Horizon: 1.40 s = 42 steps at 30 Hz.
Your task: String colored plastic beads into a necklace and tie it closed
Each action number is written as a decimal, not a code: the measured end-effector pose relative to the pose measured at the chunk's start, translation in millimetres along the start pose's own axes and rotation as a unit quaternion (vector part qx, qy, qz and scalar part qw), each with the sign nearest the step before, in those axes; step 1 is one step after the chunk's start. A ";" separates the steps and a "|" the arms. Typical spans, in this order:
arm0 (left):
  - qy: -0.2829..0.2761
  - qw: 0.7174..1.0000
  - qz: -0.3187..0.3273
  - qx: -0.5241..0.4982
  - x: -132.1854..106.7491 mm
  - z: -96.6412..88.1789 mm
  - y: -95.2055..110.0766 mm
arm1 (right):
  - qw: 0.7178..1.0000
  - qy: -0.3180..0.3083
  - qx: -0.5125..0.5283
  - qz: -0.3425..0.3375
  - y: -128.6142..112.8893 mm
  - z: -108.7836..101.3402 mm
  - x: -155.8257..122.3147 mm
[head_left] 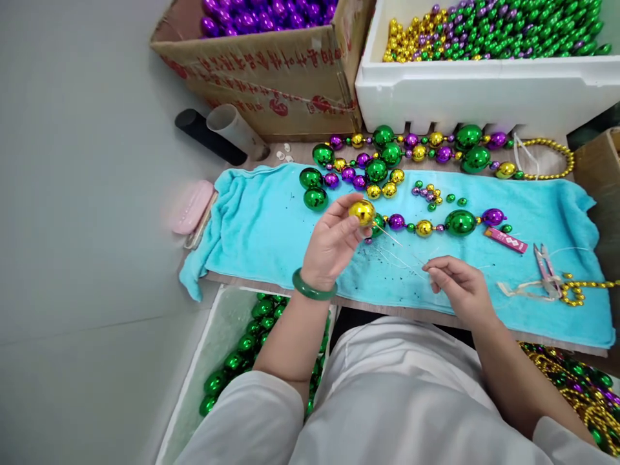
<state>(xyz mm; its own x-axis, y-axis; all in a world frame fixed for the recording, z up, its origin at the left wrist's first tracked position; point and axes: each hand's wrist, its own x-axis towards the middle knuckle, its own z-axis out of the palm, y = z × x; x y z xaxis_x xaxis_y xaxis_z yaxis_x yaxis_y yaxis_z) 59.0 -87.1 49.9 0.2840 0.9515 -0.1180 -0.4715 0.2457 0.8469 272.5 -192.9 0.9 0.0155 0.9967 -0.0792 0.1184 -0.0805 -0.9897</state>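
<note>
From my distant place, I see the left hand (333, 242) pinching a gold bead (362, 212) above the blue towel (261, 223), partly hiding a green bead (378, 226). The right hand (458, 284) presses thumb and forefinger together on a thin strand (418, 260), too fine to follow. The upper edge of view cuts the cardboard box (276, 84).

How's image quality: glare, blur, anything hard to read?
Head view: small bright glare spots on the gold bead in the left hand; head view: pink case looks smeared along its left edge; head view: pale thread is faint over the blue towel, hard to trace toward the right hand.
</note>
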 end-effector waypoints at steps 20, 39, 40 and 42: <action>0.107 0.824 0.193 0.522 50.2 -30.2 12.3 | 0.985 0.147 0.088 -0.008 15.0 -10.3 3.2; -0.180 0.562 0.103 0.801 144.9 43.2 -55.7 | 0.957 0.221 0.186 -0.040 25.2 -18.9 0.1; -0.171 0.559 0.110 0.804 150.1 45.4 -58.8 | 0.956 0.222 0.186 -0.040 25.8 -18.8 0.0; -0.160 0.567 0.099 0.802 160.5 49.0 -63.9 | 0.957 0.222 0.185 -0.039 26.7 -19.4 0.0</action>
<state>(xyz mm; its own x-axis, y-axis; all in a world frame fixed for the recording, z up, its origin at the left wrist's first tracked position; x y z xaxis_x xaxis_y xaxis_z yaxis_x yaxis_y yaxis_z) 175.6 40.9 2.3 0.6166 0.7853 -0.0557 0.7716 -0.5888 0.2407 294.9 -195.1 -23.2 0.4505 0.8923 -0.0269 -0.2221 0.0829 -0.9715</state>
